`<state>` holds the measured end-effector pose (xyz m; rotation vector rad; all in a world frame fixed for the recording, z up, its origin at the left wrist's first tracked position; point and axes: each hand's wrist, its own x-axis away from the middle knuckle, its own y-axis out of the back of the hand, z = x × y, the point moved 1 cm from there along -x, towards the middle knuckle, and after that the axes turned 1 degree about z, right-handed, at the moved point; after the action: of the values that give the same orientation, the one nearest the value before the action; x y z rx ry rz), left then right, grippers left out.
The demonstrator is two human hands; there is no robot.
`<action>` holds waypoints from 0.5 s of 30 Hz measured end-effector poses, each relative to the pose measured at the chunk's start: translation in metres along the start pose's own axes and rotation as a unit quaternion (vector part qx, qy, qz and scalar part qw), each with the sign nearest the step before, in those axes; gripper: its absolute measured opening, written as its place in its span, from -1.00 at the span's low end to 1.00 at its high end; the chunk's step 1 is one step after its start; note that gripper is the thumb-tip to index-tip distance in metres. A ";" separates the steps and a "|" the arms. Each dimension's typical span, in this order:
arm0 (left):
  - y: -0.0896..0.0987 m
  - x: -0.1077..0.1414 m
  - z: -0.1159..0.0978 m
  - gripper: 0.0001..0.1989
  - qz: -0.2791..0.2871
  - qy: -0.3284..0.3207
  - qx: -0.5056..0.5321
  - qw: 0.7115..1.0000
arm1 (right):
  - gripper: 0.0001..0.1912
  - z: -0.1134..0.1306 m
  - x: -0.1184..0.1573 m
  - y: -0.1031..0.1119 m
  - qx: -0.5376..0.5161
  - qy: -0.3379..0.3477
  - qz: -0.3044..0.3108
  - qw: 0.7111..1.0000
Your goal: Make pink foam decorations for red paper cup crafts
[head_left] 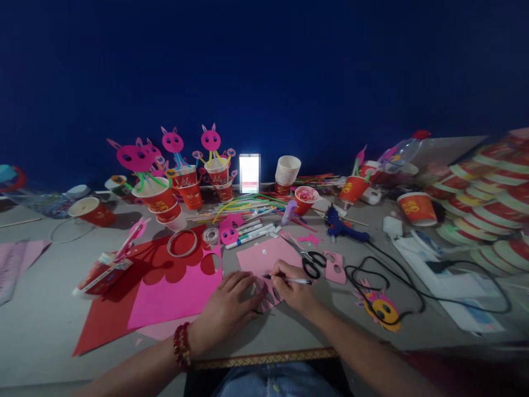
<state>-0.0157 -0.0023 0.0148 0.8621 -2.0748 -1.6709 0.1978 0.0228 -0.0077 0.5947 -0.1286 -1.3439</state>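
My right hand point(294, 286) is closed round a pen point(300, 280), whose tip is at a light pink sheet point(264, 256). My left hand point(231, 302) lies flat with its fingers spread, its fingertips at the sheet's lower left part. Holes are cut in the lower part of the pink sheet. Black-handled scissors point(313, 264) lie to the right of the sheet, beside a small pink piece with holes point(334, 268). Above the sheet are several markers point(250, 237) and a pink smiling paper face point(228, 235).
Red and magenta sheets point(176, 295) lie left, under a tape ring point(182, 243). Cups with pink paper figures point(157, 196) stand behind. A blue glue gun point(345, 229) with a looping black cord, a yellow paper figure point(382, 311) and stacked cups point(496, 204) are right.
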 end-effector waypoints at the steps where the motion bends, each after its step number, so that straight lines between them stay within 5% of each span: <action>1: 0.000 0.000 0.000 -0.59 -0.001 0.000 0.000 1.000 | -0.82 0.000 0.000 0.000 -0.001 0.000 0.000 1.000; 15: -0.005 0.002 0.002 -0.62 -0.013 -0.002 -0.001 1.000 | -0.80 -0.003 0.002 0.000 -0.008 -0.003 0.007 1.000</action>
<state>-0.0177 -0.0029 0.0095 0.8897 -2.0721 -1.6907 0.1993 0.0217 -0.0105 0.5762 -0.1265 -1.3320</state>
